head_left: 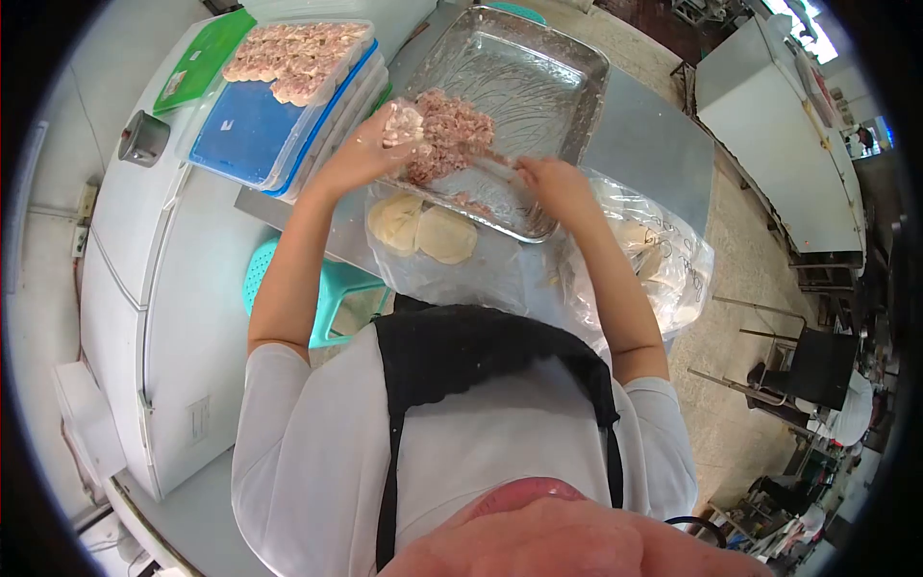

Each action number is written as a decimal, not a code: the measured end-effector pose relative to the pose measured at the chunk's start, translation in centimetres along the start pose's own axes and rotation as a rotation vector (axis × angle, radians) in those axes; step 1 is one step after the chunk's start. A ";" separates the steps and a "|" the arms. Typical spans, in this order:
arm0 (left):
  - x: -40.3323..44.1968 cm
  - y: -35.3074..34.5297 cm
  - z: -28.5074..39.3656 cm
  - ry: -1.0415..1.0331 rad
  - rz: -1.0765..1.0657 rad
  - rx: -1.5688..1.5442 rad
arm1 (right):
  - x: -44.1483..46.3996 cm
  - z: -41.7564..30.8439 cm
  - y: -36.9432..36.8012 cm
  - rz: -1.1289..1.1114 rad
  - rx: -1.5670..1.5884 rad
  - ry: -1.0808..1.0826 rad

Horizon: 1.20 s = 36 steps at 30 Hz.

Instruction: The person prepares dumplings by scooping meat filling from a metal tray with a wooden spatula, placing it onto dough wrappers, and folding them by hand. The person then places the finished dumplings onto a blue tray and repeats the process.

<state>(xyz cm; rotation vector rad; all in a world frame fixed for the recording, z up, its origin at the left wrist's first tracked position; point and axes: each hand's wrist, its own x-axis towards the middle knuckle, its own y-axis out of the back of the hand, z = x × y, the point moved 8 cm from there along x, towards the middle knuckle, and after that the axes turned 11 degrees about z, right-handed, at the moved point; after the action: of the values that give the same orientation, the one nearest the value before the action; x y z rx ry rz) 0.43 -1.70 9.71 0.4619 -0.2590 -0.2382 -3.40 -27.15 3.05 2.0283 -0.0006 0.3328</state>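
Observation:
My left hand (363, 154) is at the near left corner of a large metal tray (567, 72), its fingers curled round a pale dumpling (404, 125). Beside it, a mound of minced meat (457, 130) is heaped in that corner of the tray. Over the tray's near side, my right hand (558, 189) is closed on a thin meat-smeared tool (498, 159) that reaches toward the mound. Its exact kind is blurred. Round dough wrappers (423, 229) lie on clear plastic in front of the tray.
At the left, a clear tub of dumplings (293, 58) sits by a blue lid (240, 135), a green lid (204, 60) and a metal cup (144, 139). A plastic bag (663, 260) lies at the right. A turquoise stool (332, 288) stands below the table.

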 end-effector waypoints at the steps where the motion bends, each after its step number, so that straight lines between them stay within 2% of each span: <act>1: -0.6 0.1 3.0 -0.085 -0.031 -0.017 | -0.7 -0.5 2.2 0.047 0.187 -0.075; 2: -0.5 -0.1 3.4 -0.090 -0.029 -0.024 | -1.1 -1.6 3.7 0.049 0.178 -0.073; 4: -1.0 0.2 6.7 -0.477 0.029 0.054 | -2.0 -4.3 5.7 0.035 0.603 -0.080; 5: -0.8 0.5 6.9 -0.482 0.025 0.048 | -2.1 -5.4 5.6 0.040 0.599 -0.085; 7: -1.0 -0.8 7.4 -0.536 -0.201 0.084 | -2.4 -9.5 5.6 0.078 0.519 0.167; 8: -1.0 -0.5 7.6 -0.542 -0.208 0.076 | -2.3 -9.6 5.7 0.083 0.512 0.158; 10: -0.5 -0.5 6.1 -0.380 -0.295 0.221 | -1.4 -10.6 6.1 0.076 0.368 0.228; 11: -0.6 -0.2 5.7 -0.384 -0.291 0.219 | -1.5 -11.3 6.8 0.077 0.362 0.231; 13: -0.2 1.4 3.4 -0.211 -0.165 0.154 | -1.9 -13.6 10.0 0.287 -0.073 0.213; 17: -0.4 4.5 4.1 -0.285 -0.235 0.057 | -2.0 -17.8 8.8 0.362 -0.122 0.283; 20: -1.0 7.8 4.6 -0.320 -0.156 0.127 | -0.5 -19.4 10.9 0.329 -0.141 0.224; 22: -1.3 10.5 4.8 -0.352 -0.060 0.090 | -0.2 -20.9 11.4 0.282 0.060 0.168; 26: -0.4 13.1 2.2 -0.402 -0.195 0.058 | 1.1 -26.0 6.7 0.326 0.022 0.268; 28: -0.3 15.0 1.2 -0.116 -0.301 0.022 | 2.7 -26.2 3.7 0.211 0.180 0.169; 29: 0.0 15.8 0.3 -0.119 -0.299 0.018 | 2.9 -26.6 3.3 0.211 0.175 0.172; 32: 1.8 19.4 -4.6 -0.091 -0.247 0.100 | 2.7 -25.3 2.2 0.176 0.091 0.054; 34: 3.4 23.2 -7.0 -0.229 -0.081 0.375 | 1.7 -23.0 1.6 0.256 0.184 -0.012; 36: 5.1 25.4 -9.7 -0.216 -0.066 0.345 | 0.1 -20.0 0.4 0.302 0.229 -0.081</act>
<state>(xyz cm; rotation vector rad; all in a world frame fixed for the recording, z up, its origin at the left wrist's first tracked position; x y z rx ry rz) 12.37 22.87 14.17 0.7892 -0.5005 -0.3105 -8.02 -9.86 11.94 2.2704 -0.3348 0.4565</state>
